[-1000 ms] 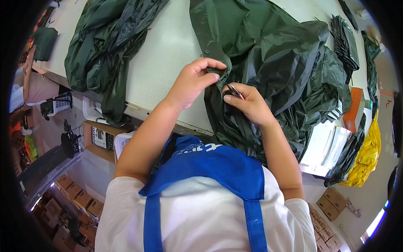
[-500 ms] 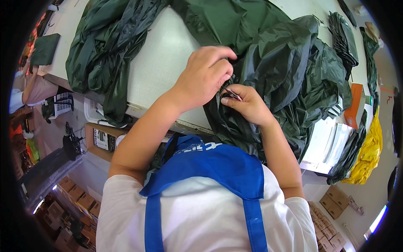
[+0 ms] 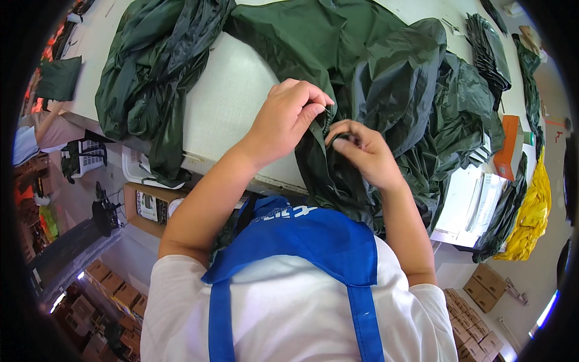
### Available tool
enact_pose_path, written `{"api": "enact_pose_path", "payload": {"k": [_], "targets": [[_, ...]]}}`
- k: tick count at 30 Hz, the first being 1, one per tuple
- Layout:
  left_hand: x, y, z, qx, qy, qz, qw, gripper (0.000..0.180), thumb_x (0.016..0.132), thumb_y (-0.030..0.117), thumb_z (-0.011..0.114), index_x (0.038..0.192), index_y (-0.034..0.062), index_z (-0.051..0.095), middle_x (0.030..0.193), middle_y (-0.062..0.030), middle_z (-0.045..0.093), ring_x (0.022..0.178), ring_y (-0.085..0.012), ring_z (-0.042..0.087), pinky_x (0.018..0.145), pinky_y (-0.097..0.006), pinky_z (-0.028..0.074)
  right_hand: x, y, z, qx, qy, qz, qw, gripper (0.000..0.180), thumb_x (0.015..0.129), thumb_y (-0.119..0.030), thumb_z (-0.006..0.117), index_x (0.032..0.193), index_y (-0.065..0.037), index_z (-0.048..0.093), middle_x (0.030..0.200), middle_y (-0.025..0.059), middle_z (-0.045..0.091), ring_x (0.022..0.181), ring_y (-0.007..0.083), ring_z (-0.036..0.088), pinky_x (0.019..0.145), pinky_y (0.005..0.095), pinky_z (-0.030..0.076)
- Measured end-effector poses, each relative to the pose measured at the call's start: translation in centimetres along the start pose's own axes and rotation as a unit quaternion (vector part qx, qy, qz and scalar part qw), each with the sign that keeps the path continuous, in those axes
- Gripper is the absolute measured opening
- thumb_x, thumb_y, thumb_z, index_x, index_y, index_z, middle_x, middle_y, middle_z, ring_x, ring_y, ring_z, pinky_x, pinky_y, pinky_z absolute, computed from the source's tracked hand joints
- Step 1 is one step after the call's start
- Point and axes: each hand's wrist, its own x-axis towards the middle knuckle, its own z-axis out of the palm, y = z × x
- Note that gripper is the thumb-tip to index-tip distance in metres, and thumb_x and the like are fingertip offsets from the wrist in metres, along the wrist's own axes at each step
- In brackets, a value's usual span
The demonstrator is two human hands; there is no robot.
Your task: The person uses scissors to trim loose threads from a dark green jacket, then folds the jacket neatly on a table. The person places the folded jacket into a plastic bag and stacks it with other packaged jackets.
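White and broad, the counter (image 3: 223,102) fills the upper picture, with a workshop floor of cardboard boxes (image 3: 111,283) at about seven o'clock. Across it lies a dark green garment (image 3: 386,78), spread from twelve o'clock down to the near edge, its long axis running from upper left to lower right; a second green heap (image 3: 151,72) sits at ten o'clock, well apart from the work. The left hand (image 3: 289,117) is curled closed, pinching a fold of the garment's edge at the centre. The right hand (image 3: 362,154) sits just beside it toward four o'clock, fingers together and clamped on the same seam, so both grips meet on one strip of fabric, the left slightly higher. Compared with half a second ago, the two hands have drawn a little apart along that edge, and the cloth below them hangs off the counter toward the blue apron (image 3: 313,241).
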Motion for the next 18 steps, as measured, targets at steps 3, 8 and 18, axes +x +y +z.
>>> {"api": "enact_pose_path", "payload": {"k": [3, 8, 18], "targets": [[0.1, 1.2, -0.2, 0.057, 0.023, 0.031, 0.998, 0.003, 0.087, 0.009, 0.057, 0.086, 0.0068, 0.054, 0.092, -0.0025, 0.066, 0.084, -0.0215, 0.054, 0.081, -0.032, 0.038, -0.9, -2.7, -0.4, 0.059, 0.058, 0.056, 0.995, 0.016, 0.088, -0.008, 0.054, 0.103, -0.003, 0.059, 0.063, -0.0074, 0.041, 0.059, 0.0026, 0.035, 0.053, 0.0207, 0.030], [0.4, 2.6, -0.1, 0.075, 0.042, 0.094, 0.992, 0.007, 0.083, 0.006, 0.060, 0.086, 0.0083, 0.054, 0.091, -0.0010, 0.065, 0.083, -0.0208, 0.053, 0.079, -0.032, 0.037, -0.8, -3.3, -0.1, -0.048, 0.118, -0.069, 0.989, 0.020, 0.081, -0.004, 0.062, 0.096, -0.002, 0.048, 0.063, -0.0037, 0.045, 0.058, 0.0049, 0.037, 0.053, 0.0216, 0.030], [0.1, 3.7, 0.1, 0.054, -0.013, 0.082, 0.995, 0.010, 0.079, 0.006, 0.062, 0.087, 0.0092, 0.058, 0.096, -0.0028, 0.064, 0.087, -0.0233, 0.052, 0.082, -0.034, 0.037, -1.5, -5.0, 0.7, -0.142, 0.172, -0.090, 0.971, 0.021, 0.080, 0.001, 0.059, 0.096, -0.002, 0.046, 0.065, 0.0021, 0.050, 0.058, 0.0075, 0.042, 0.053, 0.0237, 0.036]]}}
